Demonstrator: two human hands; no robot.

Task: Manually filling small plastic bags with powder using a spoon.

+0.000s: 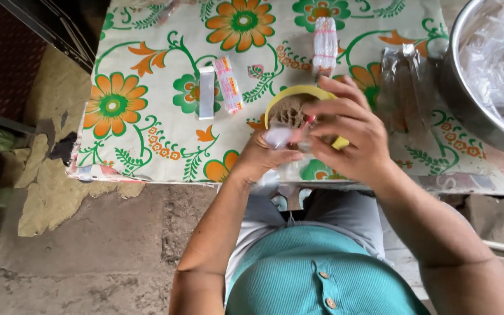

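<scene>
My left hand (263,154) pinches a small clear plastic pouch (279,137) just over the near rim of a yellow bowl (294,91) filled with brown powder. My right hand (348,131) is curled over the same pouch from the right, fingertips closed on its top, with a small red bit showing between the fingers. Both hands hover above the near edge of a low table covered in a floral cloth (147,116). The right hand hides most of the pouch and the bowl's right side.
On the cloth lie a white strip (206,92), a red-and-white packet bundle (228,83), another bundle (324,45) farther back, and a stack of clear bags (402,81). A large steel basin (468,99) of filled clear pouches stands at the right. Bare cracked floor lies to the left.
</scene>
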